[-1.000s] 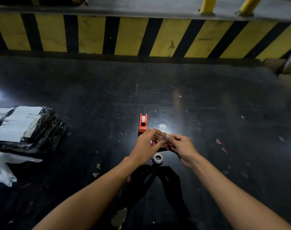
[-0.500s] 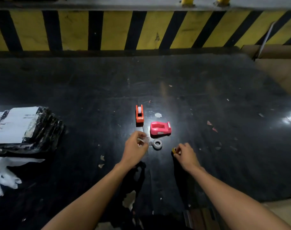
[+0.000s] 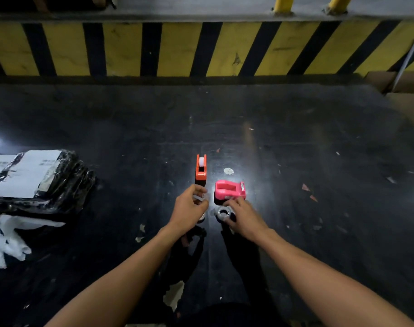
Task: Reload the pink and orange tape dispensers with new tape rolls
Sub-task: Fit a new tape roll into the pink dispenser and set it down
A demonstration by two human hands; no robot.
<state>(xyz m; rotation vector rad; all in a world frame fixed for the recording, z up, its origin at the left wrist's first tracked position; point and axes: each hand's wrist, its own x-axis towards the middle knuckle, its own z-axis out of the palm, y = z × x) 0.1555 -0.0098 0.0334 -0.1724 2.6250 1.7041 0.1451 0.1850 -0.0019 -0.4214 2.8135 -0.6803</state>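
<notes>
The dark tabletop [image 3: 295, 138] carries an orange dispenser [image 3: 200, 171], pink dispenser [image 3: 229, 190], tape roll [image 3: 223, 212] and black-wrapped parcel [image 3: 36, 178].

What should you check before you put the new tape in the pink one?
1. Pink dispenser within reach: ok, it sits on the black table just beyond the right hand.
2. Tape roll at hand: ok, it lies on the table against the right hand's fingers.
3. Pink dispenser's slot empty: cannot tell, its inside is not clear from this angle.
4. Left hand free to steady the dispenser: not ok, its fingers pinch something small and clear.
5. Orange dispenser out of the way: ok, it stands apart to the left, a white roll showing in it.
</notes>
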